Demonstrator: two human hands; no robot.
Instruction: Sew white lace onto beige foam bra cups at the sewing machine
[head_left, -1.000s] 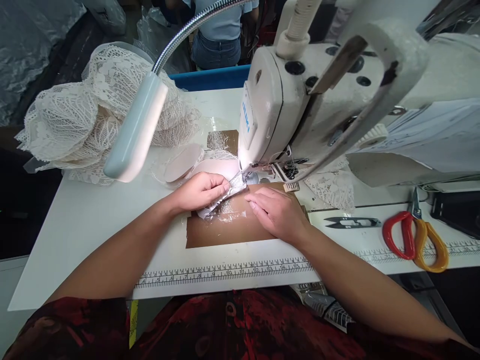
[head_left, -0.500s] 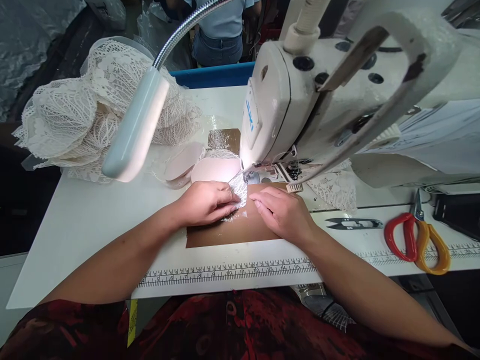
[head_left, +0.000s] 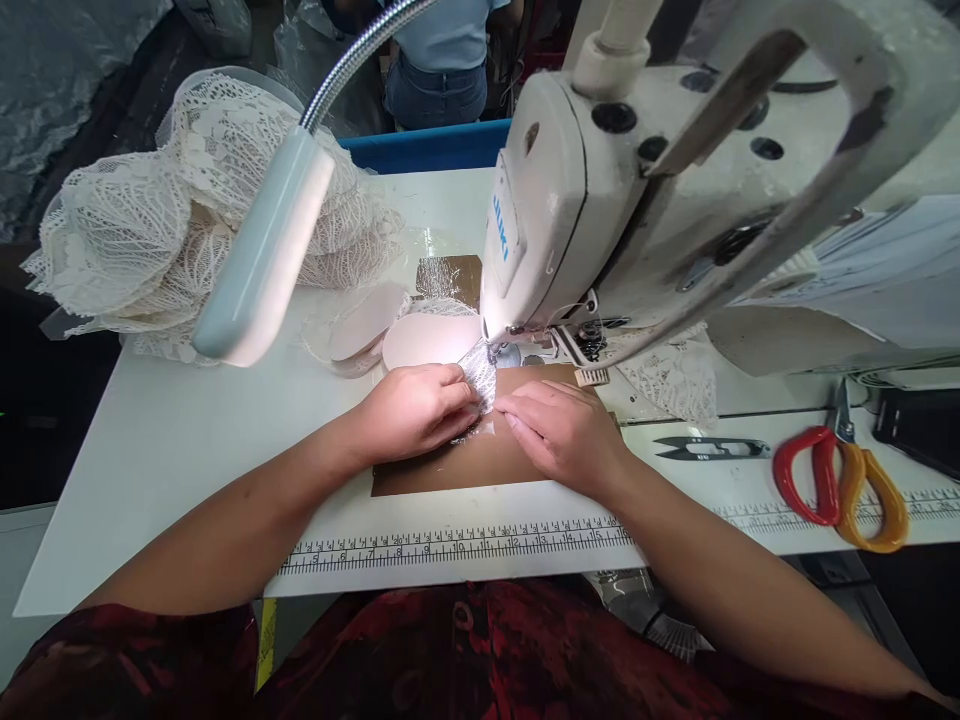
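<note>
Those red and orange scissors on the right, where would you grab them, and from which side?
By the handle loops. The scissors lie flat on the table with the loops toward the near edge and the blades pointing away. Coming from the near side, you reach the loops first and stay off the points; the right hand is nearer.

Left hand (head_left: 416, 410): we see its fingers curled onto the lace strip (head_left: 480, 372), holding it just before the needle
Right hand (head_left: 566, 432): laid flat on the brown patch (head_left: 450, 470), fingertips touching the strip's edge
Sewing machine (head_left: 570, 220): white, its head over the strip
Behind the strip: we make out a pale padded cup (head_left: 427, 340)
Right of the hands: thread snips (head_left: 712, 448), then red and orange scissors (head_left: 840, 478)
</note>
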